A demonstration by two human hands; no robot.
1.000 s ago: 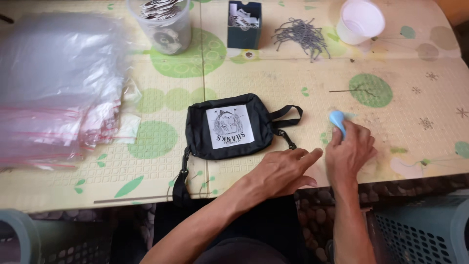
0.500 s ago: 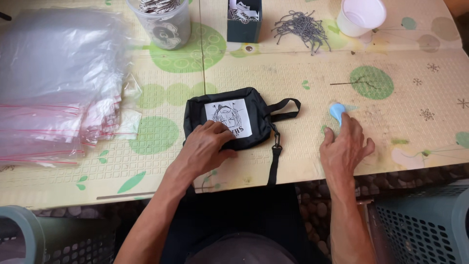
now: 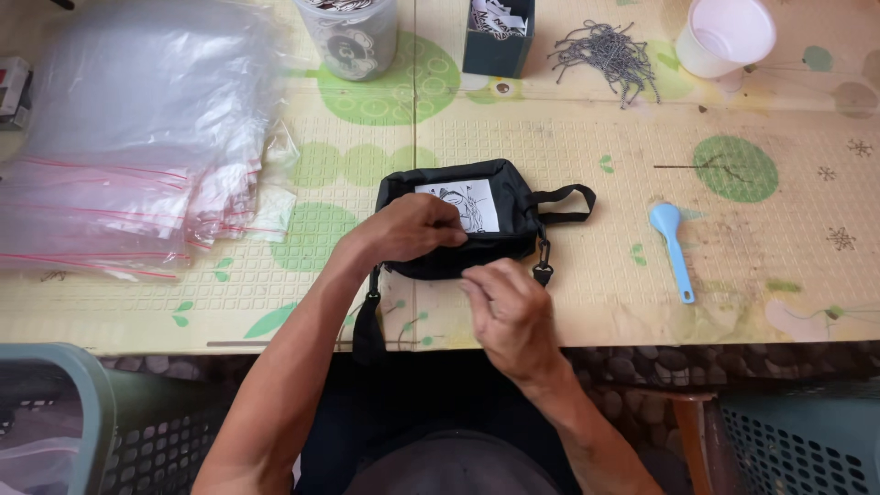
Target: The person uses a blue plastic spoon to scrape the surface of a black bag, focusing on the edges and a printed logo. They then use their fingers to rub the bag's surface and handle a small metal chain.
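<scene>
Two hands work one black pouch point(image 3: 513, 234): left hand point(image 3: 417, 229) fingers clamped on it, right hand point(image 3: 509, 307) fingers pinching its edge.

Table point(image 3: 587, 137): pale yellow mat with green circles and leaf print. Directly on it: black bag point(image 3: 477, 220) near the front edge, centre, strap hanging over the edge; stack of clear zip bags point(image 3: 128, 156) at left; blue spoon point(image 3: 671, 246) right of bag, apart from it; clear tub point(image 3: 353, 37) and dark box point(image 3: 495, 37) at the back; pile of metal chains point(image 3: 605, 55); white cup point(image 3: 724, 37) far right.
</scene>
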